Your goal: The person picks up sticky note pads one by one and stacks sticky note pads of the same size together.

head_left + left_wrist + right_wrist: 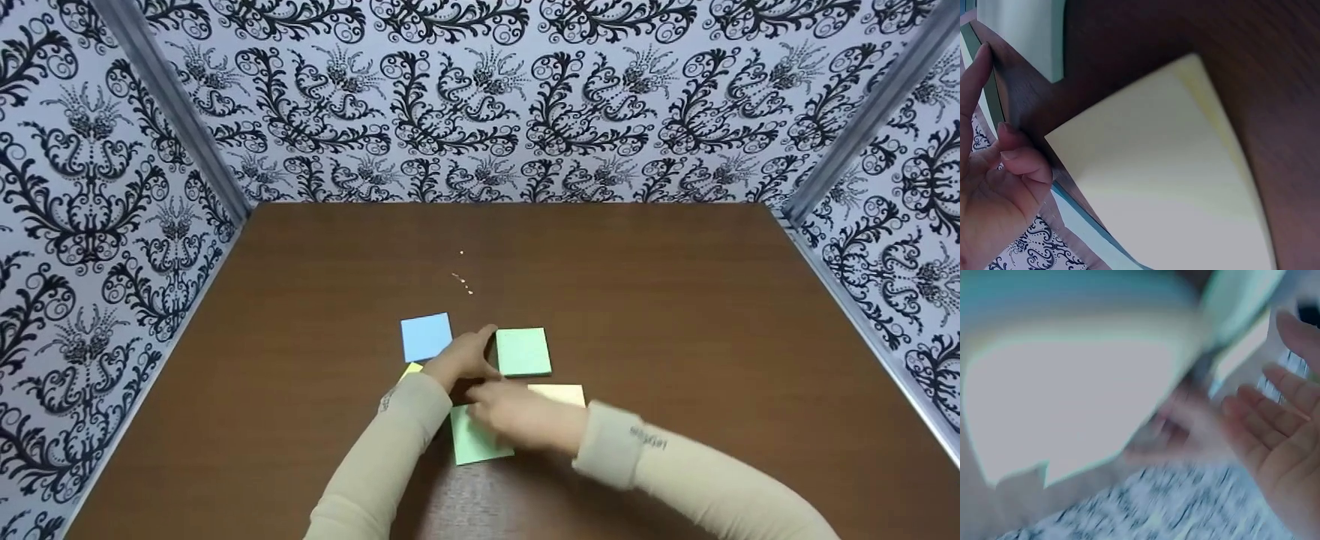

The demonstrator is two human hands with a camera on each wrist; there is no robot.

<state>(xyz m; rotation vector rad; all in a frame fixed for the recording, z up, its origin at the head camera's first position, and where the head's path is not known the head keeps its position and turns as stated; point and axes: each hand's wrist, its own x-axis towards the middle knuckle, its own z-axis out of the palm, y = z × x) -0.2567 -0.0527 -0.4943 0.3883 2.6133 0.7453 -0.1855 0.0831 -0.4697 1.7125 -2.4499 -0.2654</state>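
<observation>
Several square sticky-note pads lie in a loose ring on the table. My left hand [466, 356] is between the blue pad [424, 336] and the upper green pad [523, 352], its fingertips close to the green one's left edge. Low over the lower green pad [476, 444] is my right hand [525, 414], which also overlaps the cream pad [562, 393]. A yellow pad [411, 369] is mostly hidden behind the left wrist. Its pale face [1157, 163] fills the left wrist view. Fingers [1275, 416] of the right hand look loosely extended with nothing between them.
The brown wooden table [660, 285] is enclosed by patterned walls [480, 97] with grey metal corner posts [180, 105]. Small pale specks [463, 281] show on the tabletop beyond the pads. The two forearms come close together at the front.
</observation>
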